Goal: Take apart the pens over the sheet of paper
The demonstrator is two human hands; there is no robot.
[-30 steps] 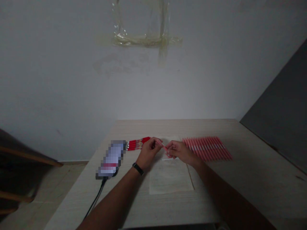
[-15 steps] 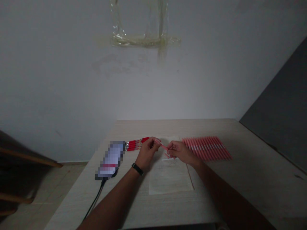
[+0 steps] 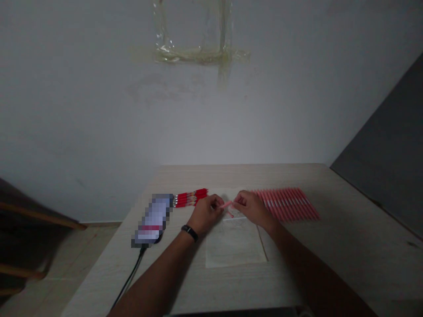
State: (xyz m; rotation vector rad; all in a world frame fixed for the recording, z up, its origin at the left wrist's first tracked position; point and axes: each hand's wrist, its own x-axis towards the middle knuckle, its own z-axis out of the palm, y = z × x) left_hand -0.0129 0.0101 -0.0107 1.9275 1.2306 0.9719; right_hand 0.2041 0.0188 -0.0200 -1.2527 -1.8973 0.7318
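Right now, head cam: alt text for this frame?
The left hand and right hand hold a pink pen between them above a translucent plastic sheet on a pale wood-grain table. A row of pink pens lies to the right; red pens and a pixelated phone lie left.

Your pink pen [image 3: 226,204], nearly level, both ends hidden in your grip, your row of pink pens [image 3: 286,204] lying side by side to the right, your red pens [image 3: 190,198] bunched to the left
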